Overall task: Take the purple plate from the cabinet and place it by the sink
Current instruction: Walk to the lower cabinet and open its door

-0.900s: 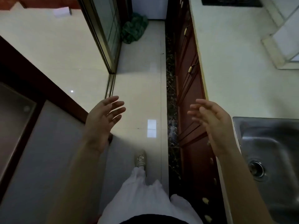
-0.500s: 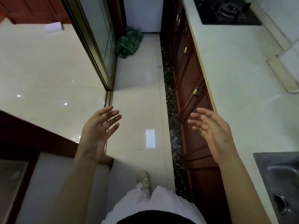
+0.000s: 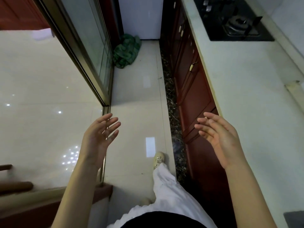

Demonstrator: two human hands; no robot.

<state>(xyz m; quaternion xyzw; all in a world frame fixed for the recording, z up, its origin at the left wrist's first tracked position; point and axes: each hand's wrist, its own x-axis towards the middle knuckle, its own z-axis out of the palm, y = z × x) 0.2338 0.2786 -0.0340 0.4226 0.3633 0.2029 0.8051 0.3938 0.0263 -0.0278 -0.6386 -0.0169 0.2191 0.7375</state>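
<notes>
My left hand (image 3: 98, 137) is raised over the pale floor tiles, fingers apart, palm facing inward, holding nothing. My right hand (image 3: 218, 137) hovers in front of the reddish-brown lower cabinets (image 3: 194, 96), fingers spread, also holding nothing. The cabinet doors with pale handles (image 3: 191, 66) are all shut. No purple plate shows anywhere. Only a dark corner of the sink (image 3: 294, 218) peeks in at the lower right edge.
A pale countertop (image 3: 246, 79) runs along the right, with a black gas hob (image 3: 233, 18) at its far end. A glass sliding door (image 3: 85, 43) stands on the left. A green crumpled cloth (image 3: 126, 50) lies on the floor at the aisle's end. My foot (image 3: 158, 159) steps forward.
The view has moved forward along the aisle: the sink has slid almost out of view at lower right and the hob has come in. Both hands stay raised and spread.
</notes>
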